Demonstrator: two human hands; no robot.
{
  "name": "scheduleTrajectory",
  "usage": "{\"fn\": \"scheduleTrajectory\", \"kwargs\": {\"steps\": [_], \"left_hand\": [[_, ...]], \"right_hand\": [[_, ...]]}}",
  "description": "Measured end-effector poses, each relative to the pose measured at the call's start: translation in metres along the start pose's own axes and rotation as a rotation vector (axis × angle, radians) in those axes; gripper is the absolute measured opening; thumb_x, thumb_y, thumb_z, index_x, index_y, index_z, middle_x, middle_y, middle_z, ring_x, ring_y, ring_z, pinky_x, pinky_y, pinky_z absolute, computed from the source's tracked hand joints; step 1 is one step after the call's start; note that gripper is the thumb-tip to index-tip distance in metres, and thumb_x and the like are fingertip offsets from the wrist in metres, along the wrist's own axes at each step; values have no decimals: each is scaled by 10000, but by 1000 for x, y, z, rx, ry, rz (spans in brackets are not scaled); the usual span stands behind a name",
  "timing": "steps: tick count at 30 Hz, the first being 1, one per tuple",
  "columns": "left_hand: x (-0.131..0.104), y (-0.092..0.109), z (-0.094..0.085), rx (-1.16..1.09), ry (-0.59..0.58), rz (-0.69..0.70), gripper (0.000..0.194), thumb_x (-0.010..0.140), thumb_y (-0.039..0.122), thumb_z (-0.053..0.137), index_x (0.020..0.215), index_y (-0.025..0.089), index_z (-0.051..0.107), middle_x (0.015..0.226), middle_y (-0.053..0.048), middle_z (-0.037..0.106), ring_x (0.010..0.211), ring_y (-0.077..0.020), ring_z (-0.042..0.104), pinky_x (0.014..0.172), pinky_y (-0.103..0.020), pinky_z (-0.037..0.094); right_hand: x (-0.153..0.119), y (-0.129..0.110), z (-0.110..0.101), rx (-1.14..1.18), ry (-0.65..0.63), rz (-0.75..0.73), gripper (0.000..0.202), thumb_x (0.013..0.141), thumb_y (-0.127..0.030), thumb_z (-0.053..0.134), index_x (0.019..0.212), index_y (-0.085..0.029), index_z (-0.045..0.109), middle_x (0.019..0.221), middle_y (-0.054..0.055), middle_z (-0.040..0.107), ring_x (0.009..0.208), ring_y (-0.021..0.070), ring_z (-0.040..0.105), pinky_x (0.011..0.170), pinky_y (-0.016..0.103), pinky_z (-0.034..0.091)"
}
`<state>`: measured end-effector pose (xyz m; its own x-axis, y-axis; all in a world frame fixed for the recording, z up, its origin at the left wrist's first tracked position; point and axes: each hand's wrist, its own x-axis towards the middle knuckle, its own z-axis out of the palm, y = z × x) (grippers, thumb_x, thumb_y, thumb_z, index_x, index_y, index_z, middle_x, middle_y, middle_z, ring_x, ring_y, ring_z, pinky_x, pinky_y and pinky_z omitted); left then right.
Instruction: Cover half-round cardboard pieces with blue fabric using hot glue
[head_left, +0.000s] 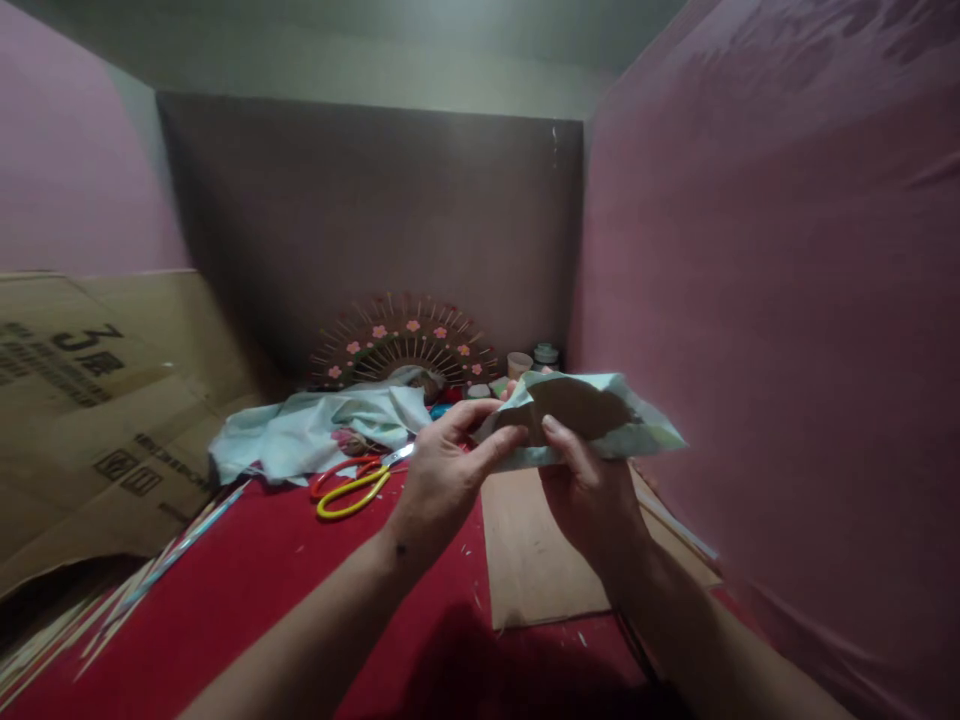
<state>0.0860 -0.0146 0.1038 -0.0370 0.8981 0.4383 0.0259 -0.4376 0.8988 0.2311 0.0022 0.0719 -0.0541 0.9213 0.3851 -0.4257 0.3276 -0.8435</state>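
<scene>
A brown cardboard piece [581, 405] lies against a pale green cloth [645, 435], whose edges show around it. Both are held up in the air. My left hand [454, 465] grips the near left end, thumb on the brown face and other fingers partly behind. My right hand [592, 490] pinches the lower edge, its thumb pressed on the cardboard and its fingers hidden underneath. Below them, a flat cardboard sheet [540, 560] rests on the red tabletop [337, 600]. Scissors with red and yellow handles [356, 490] lie left of my left hand.
More pale cloth [300, 430] is crumpled at the back left. Behind it stands a fan-shaped piece with pink flowers [412, 340], beside small jars [546, 355]. A large cardboard box [97, 420] and thin sticks [157, 570] are at left; a pink wall [787, 300] rises at right.
</scene>
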Motion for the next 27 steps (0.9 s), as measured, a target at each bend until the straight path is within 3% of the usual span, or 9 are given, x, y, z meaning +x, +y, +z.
{"fn": "scheduleTrajectory", "kwargs": {"steps": [1,4,7,9,14,19,24,27], "left_hand": [[4,-3,-5,87,10,-9,164,730,332,723,781,177,708,750,-8,672,728,-162,589,662,-243,445],[15,-17,-21,220,-25,-76,320,763,374,644,531,161,591,494,21,520,489,-104,460,492,-222,342],[22,-37,-38,224,-80,-164,356,748,408,616,494,164,570,455,0,519,432,-108,449,450,-228,324],[24,-48,-52,245,-55,-200,324,739,423,588,549,161,608,500,-25,569,429,-117,470,440,-231,340],[34,-68,-108,493,76,-225,213,700,374,583,659,178,656,547,-23,595,483,-140,499,474,-243,357],[42,-86,-161,912,-33,-267,55,583,236,657,629,211,639,641,-36,637,642,-210,559,608,-295,370],[37,-104,-169,1214,-185,-272,98,620,236,653,687,195,594,850,-136,654,863,-325,586,732,-369,386],[36,-110,-167,1316,-243,-273,152,682,272,624,800,183,587,939,-170,645,921,-340,584,760,-381,396]], "right_hand": [[4,3,1,22,9,14,174,662,-183,724,807,-276,698,1003,19,690,1239,248,481,1010,370,422],[16,16,5,151,43,148,91,655,-202,708,709,-229,640,808,6,671,930,193,620,884,340,496],[28,27,8,319,100,424,205,545,-80,723,621,-186,566,647,-12,607,665,137,583,691,291,522],[33,33,8,358,137,512,242,531,-15,709,605,-177,544,597,-30,574,588,102,538,624,249,503],[36,44,8,369,161,590,244,565,28,670,646,-168,549,637,-17,596,627,112,568,691,273,516],[36,58,4,330,168,657,221,580,11,676,692,-152,577,655,4,603,655,144,586,649,288,509],[36,62,-1,286,184,665,212,573,-6,709,646,-158,579,635,1,596,581,123,538,592,276,501],[36,63,-3,287,195,660,238,558,-3,718,676,-169,594,686,9,622,627,144,568,633,301,520]]}}
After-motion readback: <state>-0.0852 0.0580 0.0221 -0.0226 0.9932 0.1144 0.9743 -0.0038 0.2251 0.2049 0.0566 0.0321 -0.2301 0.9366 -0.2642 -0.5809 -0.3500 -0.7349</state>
